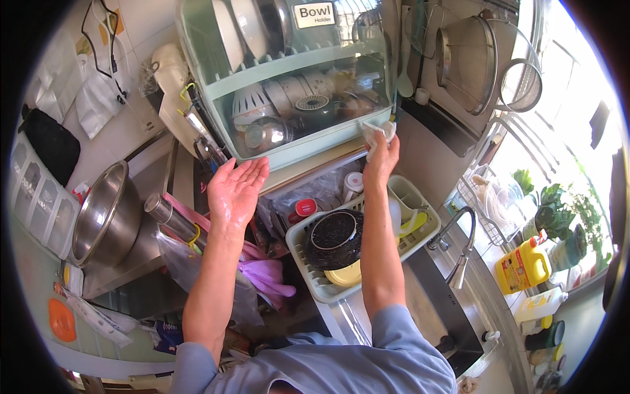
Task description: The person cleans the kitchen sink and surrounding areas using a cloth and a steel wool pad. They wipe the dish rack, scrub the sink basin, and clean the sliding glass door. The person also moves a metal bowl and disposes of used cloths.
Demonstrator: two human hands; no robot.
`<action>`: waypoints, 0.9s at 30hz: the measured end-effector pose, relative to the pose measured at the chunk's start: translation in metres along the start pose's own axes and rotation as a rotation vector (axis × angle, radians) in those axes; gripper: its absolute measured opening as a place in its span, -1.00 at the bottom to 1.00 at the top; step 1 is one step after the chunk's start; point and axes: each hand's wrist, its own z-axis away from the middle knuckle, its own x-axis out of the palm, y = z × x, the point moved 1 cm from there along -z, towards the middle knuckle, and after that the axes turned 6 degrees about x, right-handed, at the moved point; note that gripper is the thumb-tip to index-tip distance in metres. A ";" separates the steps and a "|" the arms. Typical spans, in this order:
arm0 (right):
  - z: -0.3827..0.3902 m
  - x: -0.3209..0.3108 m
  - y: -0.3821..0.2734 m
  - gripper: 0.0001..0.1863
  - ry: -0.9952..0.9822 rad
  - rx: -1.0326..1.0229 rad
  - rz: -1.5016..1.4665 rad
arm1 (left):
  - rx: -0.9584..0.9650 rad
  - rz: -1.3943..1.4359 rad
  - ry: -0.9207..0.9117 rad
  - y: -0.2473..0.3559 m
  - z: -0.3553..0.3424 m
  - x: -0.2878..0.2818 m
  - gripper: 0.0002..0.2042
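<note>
My left hand (234, 194) is palm up with its fingers stretched out, just below the lower left corner of a pale green dish cabinet (295, 152). It holds nothing, and its palm looks wet. In my right hand (382, 159) a crumpled white cloth (378, 136) is pinched near the cabinet's lower right corner. Behind the cabinet's clear front stand plates (249, 29) on the upper level. Cups and bowls, among them a glass bowl (266, 133), sit below. Whether either hand touches the cabinet I cannot tell.
Below my hands a green dish rack (315, 287) holds a black speckled pan (335, 239) upside down. The sink (446, 308) and its tap (464, 249) lie to the right, near a yellow jug (523, 264). A steel basin (108, 213) leans at the left. Strainers (467, 64) hang at upper right.
</note>
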 end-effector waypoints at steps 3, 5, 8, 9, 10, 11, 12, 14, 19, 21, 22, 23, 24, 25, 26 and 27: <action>0.008 0.022 0.006 -0.74 -0.112 -0.083 0.039 | 0.020 -0.019 0.001 -0.003 -0.001 0.000 -0.49; 0.027 0.029 0.022 -0.65 -0.092 -0.174 0.331 | 0.034 -0.038 0.008 -0.007 -0.003 0.001 -0.50; 0.091 0.051 0.043 -0.74 -0.265 -0.358 0.519 | 0.050 -0.048 0.002 -0.005 -0.002 -0.003 -0.52; 0.102 0.051 0.050 -0.69 -0.298 -0.386 0.546 | 0.047 -0.045 0.000 -0.006 -0.003 -0.002 -0.53; 0.107 0.042 0.055 -0.67 -0.394 -0.159 0.622 | 0.045 -0.043 -0.001 -0.009 -0.003 -0.002 -0.53; 0.110 0.037 0.044 -0.68 -0.482 -0.114 0.614 | 0.055 -0.037 -0.001 -0.008 -0.003 -0.003 -0.54; 0.105 0.027 0.038 -0.67 -0.470 -0.031 0.598 | 0.075 -0.029 0.003 -0.007 -0.002 -0.003 -0.55; 0.071 0.000 0.029 -0.66 -0.354 0.044 0.481 | 0.085 -0.069 -0.035 -0.014 -0.002 -0.005 -0.68; 0.025 -0.001 -0.011 -0.61 -0.167 -0.011 0.219 | 0.101 -0.144 0.000 -0.032 0.022 -0.010 -0.74; 0.023 0.003 0.000 -0.58 -0.204 -0.004 0.248 | 0.032 -0.201 -0.101 -0.045 0.043 -0.007 -0.71; 0.028 0.011 0.013 -0.59 -0.197 -0.010 0.300 | -0.024 -0.286 -0.162 -0.053 0.052 -0.010 -0.74; 0.035 0.020 0.026 -0.60 -0.192 -0.014 0.350 | -0.075 -0.373 -0.220 -0.057 0.061 -0.014 -0.76; 0.049 0.027 0.035 -0.62 -0.240 -0.071 0.376 | -0.137 -0.410 -0.284 -0.060 0.074 -0.014 -0.78; 0.062 0.030 0.042 -0.64 -0.287 -0.131 0.403 | -0.199 -0.445 -0.350 -0.061 0.087 -0.013 -0.80; 0.081 0.034 0.043 -0.67 -0.383 -0.127 0.479 | -0.244 -0.583 -0.374 -0.057 0.099 -0.022 -0.79; 0.096 0.038 0.036 -0.68 -0.438 -0.178 0.664 | -0.286 -0.722 -0.439 -0.050 0.112 -0.033 -0.79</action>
